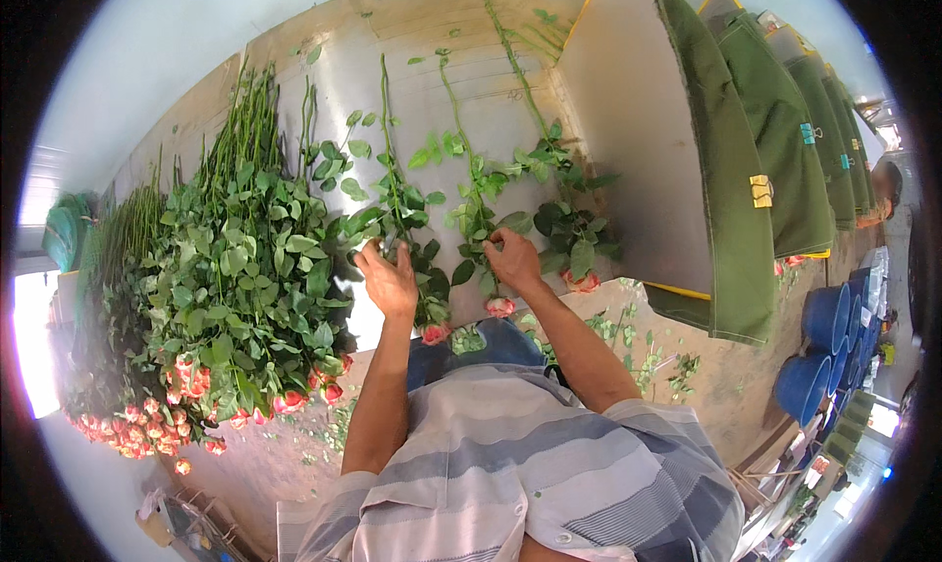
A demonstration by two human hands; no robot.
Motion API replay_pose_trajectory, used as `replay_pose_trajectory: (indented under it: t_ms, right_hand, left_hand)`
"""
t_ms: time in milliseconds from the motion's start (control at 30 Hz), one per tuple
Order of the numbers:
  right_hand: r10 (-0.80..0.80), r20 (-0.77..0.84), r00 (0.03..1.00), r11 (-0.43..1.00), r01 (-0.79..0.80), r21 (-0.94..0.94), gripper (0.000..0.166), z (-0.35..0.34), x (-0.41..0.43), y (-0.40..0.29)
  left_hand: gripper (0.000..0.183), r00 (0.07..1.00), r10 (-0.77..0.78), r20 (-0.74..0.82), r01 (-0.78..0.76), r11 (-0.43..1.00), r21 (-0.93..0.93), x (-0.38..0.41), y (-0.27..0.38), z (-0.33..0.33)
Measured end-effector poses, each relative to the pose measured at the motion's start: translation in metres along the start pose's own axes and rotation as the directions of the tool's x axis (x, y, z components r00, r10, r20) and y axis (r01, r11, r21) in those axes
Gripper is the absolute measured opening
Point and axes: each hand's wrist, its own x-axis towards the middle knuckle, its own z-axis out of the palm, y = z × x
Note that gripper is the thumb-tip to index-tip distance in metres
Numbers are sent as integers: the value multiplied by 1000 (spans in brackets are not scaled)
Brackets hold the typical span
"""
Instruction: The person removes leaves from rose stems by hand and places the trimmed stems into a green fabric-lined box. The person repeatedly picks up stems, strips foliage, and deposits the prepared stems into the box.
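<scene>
Several long-stemmed pink roses lie on a metal-topped table (pixel 346 84), their heads towards me. My left hand (pixel 388 276) is beside the leafy stem of one rose (pixel 436 333), thumb and fingers spread; whether it touches the stem is not clear. My right hand (pixel 514 262) has thumb and forefinger curled at the leaves of another rose (pixel 500 307); whether they close on its stem cannot be told. Farther right lies a third rose (pixel 581 281) with dark leaves. A big pile of leafy roses (pixel 243 268) covers the table's left part.
At the right, a metal partition (pixel 640 121) rises beside hanging green cloths (pixel 736 165) with binder clips. Blue buckets (pixel 801 387) stand on the floor beyond. Cut leaves litter the ground (pixel 706 297). Part of another person (pixel 883 187) shows at the far right.
</scene>
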Motion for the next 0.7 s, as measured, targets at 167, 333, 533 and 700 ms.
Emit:
replay_pose_trajectory:
  t_ms: [167,333,533,700]
  right_hand:
    - [-27,-6,1000,1000,27,8,35,-2,0,-6]
    - [-45,-44,998,999,46,21,31,0,0,6]
    - [-20,-105,994,997,27,67,30,-9,-3,3]
    - [-75,-59,995,995,79,66,31,-7,3,10]
  left_hand:
    - [39,964,45,260,-73,993,96,-1,-26,23]
    - [24,966,108,236,-96,993,-63,2,-21,27]
    - [28,918,63,391,-15,992,-125,7,-21,34]
    - [38,931,10,365,80,969,-233,1,-13,62]
